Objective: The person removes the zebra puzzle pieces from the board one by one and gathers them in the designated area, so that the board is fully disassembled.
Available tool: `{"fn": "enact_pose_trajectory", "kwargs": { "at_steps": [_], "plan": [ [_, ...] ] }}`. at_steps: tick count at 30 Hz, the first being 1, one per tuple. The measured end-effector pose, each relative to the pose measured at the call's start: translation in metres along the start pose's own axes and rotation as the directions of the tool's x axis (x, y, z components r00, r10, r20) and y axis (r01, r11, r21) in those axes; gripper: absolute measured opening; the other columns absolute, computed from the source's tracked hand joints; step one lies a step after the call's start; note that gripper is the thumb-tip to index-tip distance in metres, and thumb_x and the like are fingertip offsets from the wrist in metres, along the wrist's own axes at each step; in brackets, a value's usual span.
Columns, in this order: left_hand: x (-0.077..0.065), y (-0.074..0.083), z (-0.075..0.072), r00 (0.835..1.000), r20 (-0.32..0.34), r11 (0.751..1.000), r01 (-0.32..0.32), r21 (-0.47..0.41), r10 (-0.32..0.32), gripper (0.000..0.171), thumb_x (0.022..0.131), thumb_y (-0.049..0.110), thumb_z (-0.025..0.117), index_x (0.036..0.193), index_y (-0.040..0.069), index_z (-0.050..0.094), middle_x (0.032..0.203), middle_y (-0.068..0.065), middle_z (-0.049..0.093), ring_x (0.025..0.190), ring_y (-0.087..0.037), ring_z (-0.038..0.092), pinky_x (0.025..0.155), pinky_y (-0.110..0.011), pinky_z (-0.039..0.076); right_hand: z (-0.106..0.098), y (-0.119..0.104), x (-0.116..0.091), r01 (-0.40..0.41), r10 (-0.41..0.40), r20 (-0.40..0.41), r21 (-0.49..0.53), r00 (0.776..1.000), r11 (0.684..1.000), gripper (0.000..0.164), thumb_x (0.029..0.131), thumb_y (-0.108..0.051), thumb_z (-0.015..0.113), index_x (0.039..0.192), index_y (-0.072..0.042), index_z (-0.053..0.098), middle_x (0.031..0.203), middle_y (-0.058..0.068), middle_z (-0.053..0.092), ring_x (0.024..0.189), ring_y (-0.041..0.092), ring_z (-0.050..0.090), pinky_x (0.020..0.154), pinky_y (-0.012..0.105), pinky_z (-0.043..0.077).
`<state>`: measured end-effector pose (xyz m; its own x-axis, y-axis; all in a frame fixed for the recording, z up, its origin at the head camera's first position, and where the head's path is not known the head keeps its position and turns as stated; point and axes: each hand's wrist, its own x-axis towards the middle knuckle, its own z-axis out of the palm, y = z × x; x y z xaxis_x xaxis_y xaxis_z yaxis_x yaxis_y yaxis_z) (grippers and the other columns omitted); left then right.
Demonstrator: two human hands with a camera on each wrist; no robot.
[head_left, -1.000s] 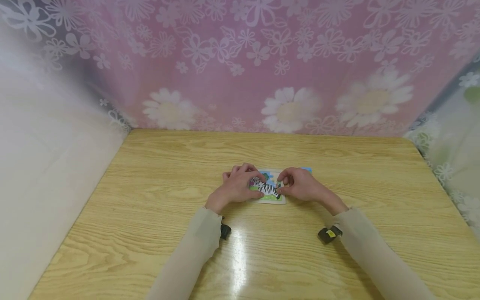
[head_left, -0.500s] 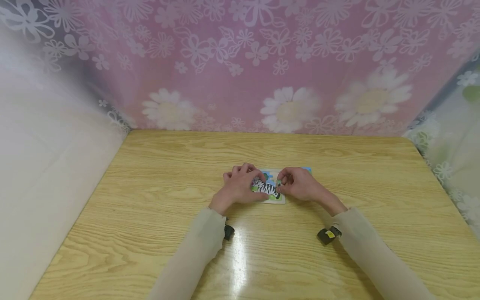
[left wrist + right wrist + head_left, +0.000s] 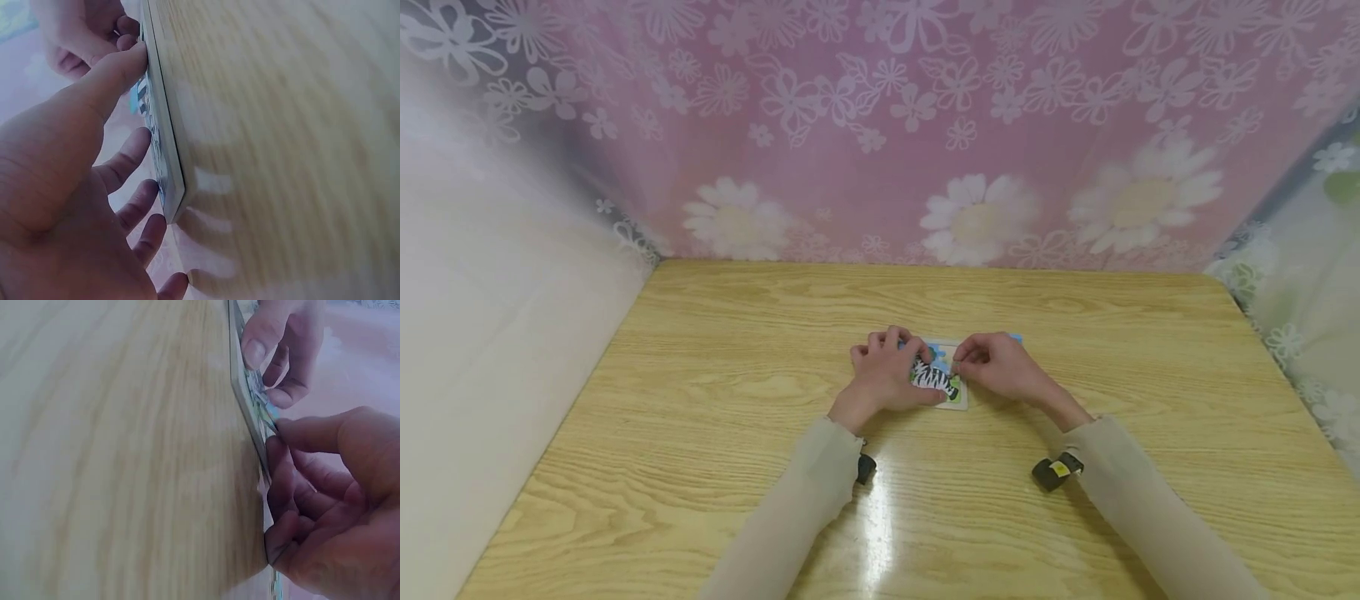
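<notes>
A small zebra jigsaw puzzle in a pale tray (image 3: 961,406) lies on the table. My left hand (image 3: 889,371) spreads over its left part, the thumb along the near side and the fingertips on the top. Stripes of the zebra (image 3: 934,377) show between thumb and index finger. In the left wrist view, nearly straight fingers touch the tray's edge (image 3: 164,134). At the puzzle's right side my right hand (image 3: 998,367) pinches a puzzle piece (image 3: 270,420) between thumb and index finger. That piece stands tilted against the puzzle's surface in the right wrist view.
A blue piece (image 3: 1017,338) pokes out behind the right hand. The wooden table (image 3: 737,333) reaches back to a pink flowered curtain (image 3: 850,167). A pale wall (image 3: 512,292) borders the left, and a flowered cloth hangs at the right. Black cameras (image 3: 1057,471) sit on both wrists.
My left hand has slid a little to the right over the puzzle, its thumb now covering more of the near edge. My right hand keeps its place and still pinches the piece, fingers slightly shifted.
</notes>
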<state>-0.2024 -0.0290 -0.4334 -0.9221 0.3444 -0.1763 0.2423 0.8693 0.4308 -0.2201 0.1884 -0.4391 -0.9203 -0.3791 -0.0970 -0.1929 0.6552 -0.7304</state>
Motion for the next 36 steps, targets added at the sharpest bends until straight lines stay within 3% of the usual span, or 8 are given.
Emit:
{"fn": "enact_pose_trajectory", "kwargs": {
  "at_steps": [6, 14, 24, 36],
  "plan": [
    [0.0, 0.0, -0.001, 1.0, 0.009, 1.0, -0.011, 0.006, 0.011, 0.051, 0.085, 0.066, 0.072, 0.118, 0.032, 0.054, 0.147, -0.001, 0.037, 0.137, -0.036, 0.031, 0.104, -0.059, 0.024, -0.005, 0.004, 0.0, -0.032, 0.032, -0.012, 0.053, 0.999, 0.998, 0.015, 0.096, -0.019, 0.07, 0.102, -0.005, 0.072, 0.093, 0.008, 0.074, 0.083, 0.013, 0.065, 0.078, 0.03, 0.051],
    [0.002, -0.014, -0.002, 0.997, 0.029, 0.996, -0.077, -0.038, 0.078, 0.043, 0.089, 0.058, 0.072, 0.123, 0.037, 0.056, 0.151, 0.001, 0.036, 0.137, -0.036, 0.029, 0.103, -0.058, 0.021, -0.025, 0.016, -0.013, -0.077, 0.082, -0.027, 0.163, 0.996, 0.984, 0.021, 0.098, -0.025, 0.07, 0.11, -0.007, 0.07, 0.102, 0.012, 0.072, 0.087, 0.021, 0.066, 0.07, 0.028, 0.053],
    [-0.005, -0.022, -0.007, 0.989, 0.038, 0.979, -0.136, -0.152, 0.143, 0.038, 0.093, 0.045, 0.073, 0.128, 0.037, 0.061, 0.152, 0.003, 0.039, 0.134, -0.034, 0.03, 0.099, -0.054, 0.018, -0.053, 0.039, -0.034, -0.061, 0.072, -0.102, 0.104, 0.992, 0.993, 0.025, 0.1, -0.027, 0.068, 0.113, -0.005, 0.068, 0.102, 0.016, 0.072, 0.081, 0.019, 0.064, 0.063, 0.029, 0.051],
    [-0.005, -0.027, -0.006, 0.985, 0.041, 0.975, -0.156, -0.156, 0.165, 0.039, 0.093, 0.045, 0.073, 0.13, 0.036, 0.062, 0.152, 0.003, 0.04, 0.132, -0.033, 0.033, 0.101, -0.055, 0.019, -0.082, 0.069, -0.05, -0.102, 0.111, -0.167, 0.061, 0.98, 0.993, 0.028, 0.101, -0.032, 0.066, 0.115, -0.008, 0.069, 0.098, 0.013, 0.073, 0.075, 0.016, 0.064, 0.059, 0.031, 0.05]
  ]
}}
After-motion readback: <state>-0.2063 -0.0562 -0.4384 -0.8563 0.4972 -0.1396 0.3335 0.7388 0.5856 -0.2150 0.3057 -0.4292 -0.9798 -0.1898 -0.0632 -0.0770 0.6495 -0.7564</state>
